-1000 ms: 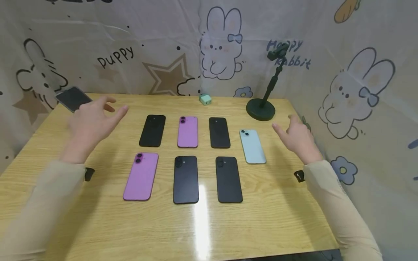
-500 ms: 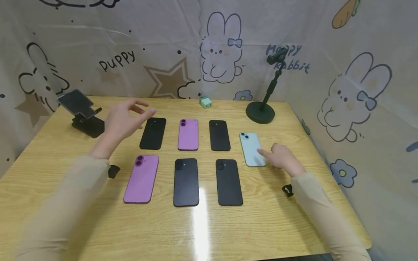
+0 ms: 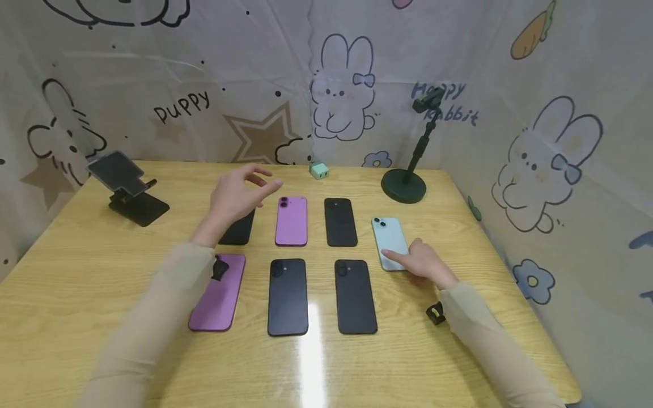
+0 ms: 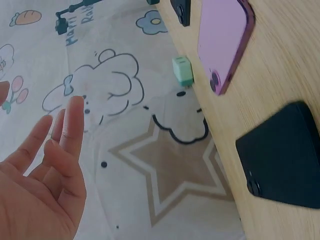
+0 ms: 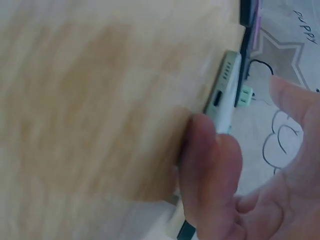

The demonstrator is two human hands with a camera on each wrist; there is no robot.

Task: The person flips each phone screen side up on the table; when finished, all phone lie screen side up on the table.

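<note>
My left hand [image 3: 236, 197] hovers above the table, partly covering a black smartphone [image 3: 240, 231]; its fingers are loosely bent and hold nothing. Bare fingers [image 4: 72, 130] show in the left wrist view. My right hand [image 3: 422, 262] is at the lower right edge of a light blue smartphone [image 3: 390, 238], which lies back up. In the right wrist view the curled fingers [image 5: 207, 170] are against the phone's side, while the thumb stands apart above its back. A purple phone [image 3: 291, 221] and a black phone [image 3: 340, 222] lie in the back row.
In front lie a purple phone [image 3: 221, 300], partly under my left sleeve, and two dark phones [image 3: 288, 297], [image 3: 355, 297]. A black stand [image 3: 135, 207] is back left, a green charger [image 3: 319, 170] back middle, a dark green stand [image 3: 404, 185] back right. Printed cloth walls surround the table.
My left hand has moved right from near the black stand to above the black phone. My right hand has come down and in to the light blue phone, which stays in place.
</note>
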